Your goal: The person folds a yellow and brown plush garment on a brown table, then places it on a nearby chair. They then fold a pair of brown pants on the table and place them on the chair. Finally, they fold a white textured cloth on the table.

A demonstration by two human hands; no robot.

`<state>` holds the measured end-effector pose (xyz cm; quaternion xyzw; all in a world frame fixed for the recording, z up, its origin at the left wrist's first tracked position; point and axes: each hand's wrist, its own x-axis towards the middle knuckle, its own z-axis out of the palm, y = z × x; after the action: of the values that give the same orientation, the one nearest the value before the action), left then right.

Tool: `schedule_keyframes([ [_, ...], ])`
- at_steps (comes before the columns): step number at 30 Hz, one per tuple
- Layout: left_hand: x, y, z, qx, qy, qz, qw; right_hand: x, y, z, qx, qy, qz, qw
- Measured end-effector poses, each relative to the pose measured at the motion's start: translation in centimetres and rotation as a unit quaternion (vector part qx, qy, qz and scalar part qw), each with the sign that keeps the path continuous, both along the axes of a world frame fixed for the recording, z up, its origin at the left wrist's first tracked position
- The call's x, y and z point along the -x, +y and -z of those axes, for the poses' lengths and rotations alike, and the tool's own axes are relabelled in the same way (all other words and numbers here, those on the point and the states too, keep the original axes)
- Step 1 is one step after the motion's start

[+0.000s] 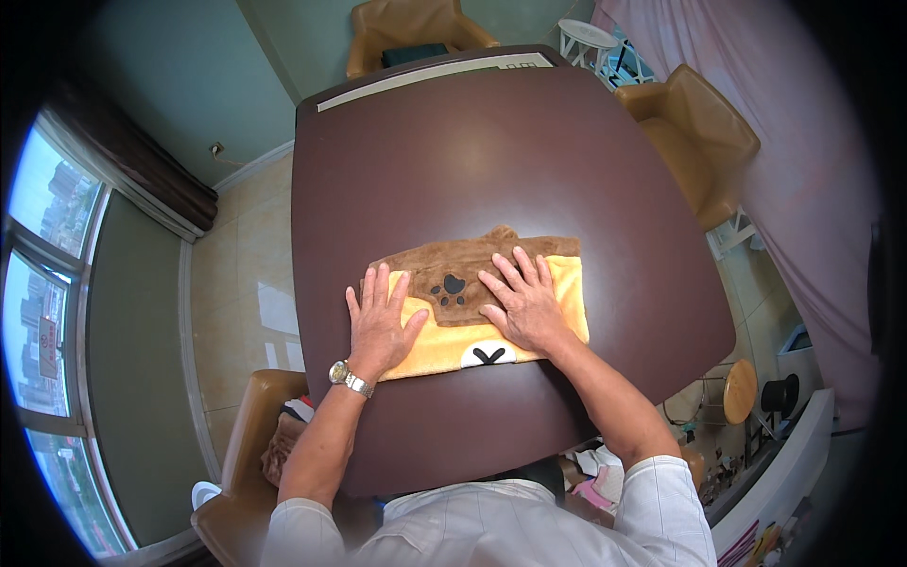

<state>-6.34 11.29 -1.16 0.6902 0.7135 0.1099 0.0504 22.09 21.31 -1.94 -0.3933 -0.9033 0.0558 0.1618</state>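
A folded plush cloth [439,351], yellow and brown, lies flat near the front of the dark brown table. It bears a black paw-print patch, and a white patch with black curved lines sits at its near edge. A small brown rounded piece sticks out at the far edge. My left hand [382,319] rests palm down on the cloth's left end, fingers spread and thumb pointing inward. Toward the right end, my right hand [526,301] presses flat on the brown and yellow parts with fingers apart. Neither hand grasps the fabric.
The table [468,156] has rounded corners and a pale inset strip [432,78] along its far side. Tan armchairs stand at the far side [411,28], right [694,149] and near left [248,439]. Fabric items [599,471] lie below the near edge. A wooden-topped stool [739,391] is at right.
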Motion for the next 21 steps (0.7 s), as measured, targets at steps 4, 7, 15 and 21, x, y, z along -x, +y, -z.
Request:
schedule_keyframes([
  [4, 0.3, 0.0, 0.8, -0.019, -0.039, -0.044, 0.998, -0.2, 0.0, 0.1, -0.004, 0.004, 0.001, 1.0],
  [7, 0.7, -0.6, 0.8, -0.072, -0.083, -0.098, 0.989, -0.4, 0.4, -0.1, 0.004, 0.061, -0.001, 0.998],
  [15, 3.1, -3.5, -1.6, 0.003, -0.286, -0.209, 0.935, -8.0, -0.7, -3.1, 0.065, 0.218, 0.293, 0.929],
  [21, 3.6, -2.8, -1.6, 0.101, -0.517, -0.214, 0.822, -10.2, -0.4, -3.1, 0.309, 0.176, 0.331, 0.874],
])
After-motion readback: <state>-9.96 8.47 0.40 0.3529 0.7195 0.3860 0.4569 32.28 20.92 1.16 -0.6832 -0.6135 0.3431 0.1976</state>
